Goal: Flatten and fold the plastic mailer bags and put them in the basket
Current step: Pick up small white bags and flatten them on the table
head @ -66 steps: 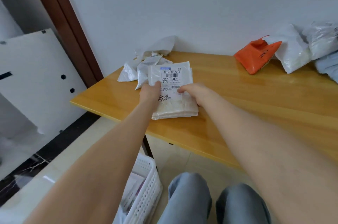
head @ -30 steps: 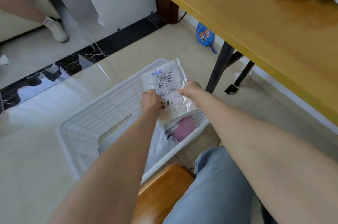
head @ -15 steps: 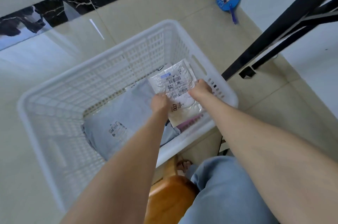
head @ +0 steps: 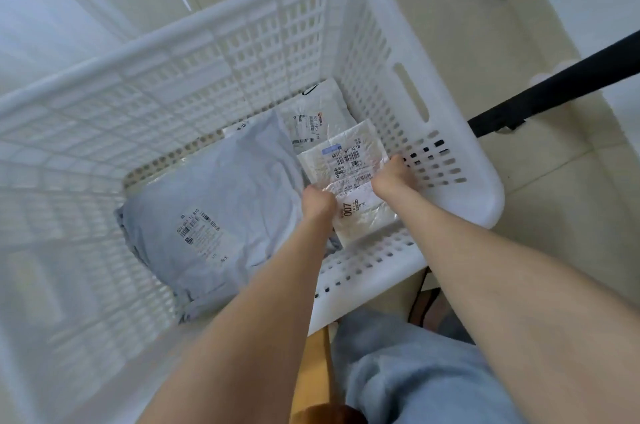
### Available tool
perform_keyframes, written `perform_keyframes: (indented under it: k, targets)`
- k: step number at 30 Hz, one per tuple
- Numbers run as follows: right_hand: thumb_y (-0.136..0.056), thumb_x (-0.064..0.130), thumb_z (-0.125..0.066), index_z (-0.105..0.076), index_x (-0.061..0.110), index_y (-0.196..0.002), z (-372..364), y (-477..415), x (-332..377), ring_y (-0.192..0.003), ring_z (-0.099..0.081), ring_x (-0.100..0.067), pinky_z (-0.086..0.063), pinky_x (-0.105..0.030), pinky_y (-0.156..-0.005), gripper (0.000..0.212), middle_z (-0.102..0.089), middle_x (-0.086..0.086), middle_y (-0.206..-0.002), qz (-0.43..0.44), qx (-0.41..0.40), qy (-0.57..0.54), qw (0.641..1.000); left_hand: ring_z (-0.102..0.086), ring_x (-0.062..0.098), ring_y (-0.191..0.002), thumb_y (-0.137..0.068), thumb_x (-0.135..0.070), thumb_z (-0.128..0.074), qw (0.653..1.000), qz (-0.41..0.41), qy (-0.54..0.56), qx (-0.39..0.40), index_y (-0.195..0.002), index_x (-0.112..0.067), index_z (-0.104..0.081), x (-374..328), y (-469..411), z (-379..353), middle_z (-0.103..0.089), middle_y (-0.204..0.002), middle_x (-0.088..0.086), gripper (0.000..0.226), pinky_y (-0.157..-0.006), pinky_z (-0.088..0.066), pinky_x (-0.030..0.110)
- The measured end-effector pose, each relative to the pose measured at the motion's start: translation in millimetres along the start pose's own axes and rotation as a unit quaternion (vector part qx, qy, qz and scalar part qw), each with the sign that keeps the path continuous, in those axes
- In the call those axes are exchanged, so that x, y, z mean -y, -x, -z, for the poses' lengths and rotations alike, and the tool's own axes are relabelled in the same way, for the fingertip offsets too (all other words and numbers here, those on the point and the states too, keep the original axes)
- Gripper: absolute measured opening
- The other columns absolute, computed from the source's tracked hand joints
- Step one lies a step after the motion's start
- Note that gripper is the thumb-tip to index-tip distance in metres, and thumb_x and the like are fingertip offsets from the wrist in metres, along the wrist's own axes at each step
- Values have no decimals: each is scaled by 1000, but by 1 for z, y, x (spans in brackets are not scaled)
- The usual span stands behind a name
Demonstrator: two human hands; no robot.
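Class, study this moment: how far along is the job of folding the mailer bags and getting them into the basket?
Done: a folded grey mailer and a white mailer behind it lie in the basket. In hand: the left hand and right hand hold the folded mailer marked 007 low inside the basket, not yet released. Left: let go; any other bags are out of view.

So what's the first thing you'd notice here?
The big white basket on the floor fills most of the view. The left hand and right hand hold a folded white mailer bag with a barcode label inside its near-right corner, beside a grey-blue mailer bag lying on the bottom.
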State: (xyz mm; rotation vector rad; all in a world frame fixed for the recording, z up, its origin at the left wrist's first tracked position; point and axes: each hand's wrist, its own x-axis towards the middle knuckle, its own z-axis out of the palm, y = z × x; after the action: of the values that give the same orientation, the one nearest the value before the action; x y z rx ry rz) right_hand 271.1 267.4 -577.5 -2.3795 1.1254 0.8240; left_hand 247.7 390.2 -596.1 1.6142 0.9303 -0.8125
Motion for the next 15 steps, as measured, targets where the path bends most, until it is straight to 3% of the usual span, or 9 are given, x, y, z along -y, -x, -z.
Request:
perform_keyframes:
  k: [2, 5, 8, 11, 15]
  targets:
    - [-98, 17, -44, -37, 11, -136, -9, -9, 1, -103, -59, -33, -50, -44, -88, 39, -57, -11, -124, -4, -3, -7, 1000, -64, 35, -97, -74, 6, -39, 1000, 9, -2, 3, -120, -6, -59, 12, -22, -9, -66, -111, 17, 51, -86, -55, 47]
    - [-99, 18, -44, -33, 9, -142, -21, -20, 2, -114, -55, -35, -47, -47, -95, 45, -52, -14, -133, -1, 0, 14, 1000, -63, 33, -100, -74, 6, -40, 1000, 20, 0, -7, -119, -8, -59, 14, -29, -16, -65, -110, 13, 51, -87, -55, 46]
    - [-98, 14, -45, -29, 10, -145, -33, -31, -1, -132, -40, -34, -35, -47, -108, 50, -35, -15, -148, -4, 11, 31, 999, -61, 33, -104, -80, -2, -43, 999, 25, -19, -8, -124, -7, -53, 19, -37, -23, -61, -115, 13, 46, -90, -53, 46]
    - [-96, 15, -48, -29, 12, -145, -41, -38, -5, -136, -32, -31, -28, -42, -112, 53, -28, -11, -153, -27, 31, 23, 999, -61, 37, -103, -81, -13, -45, 998, 40, -45, 3, -123, -5, -52, 38, -57, -34, -62, -116, 18, 43, -90, -52, 49]
    - [-91, 14, -59, -12, 9, -151, -45, -42, -9, -139, -29, -32, -31, -40, -111, 77, -20, -13, -155, -31, 84, 45, 995, -58, 35, -110, -88, -5, -46, 996, 70, -43, 35, -124, 1, -49, 40, -55, -40, -56, -123, 22, 37, -97, -48, 45]
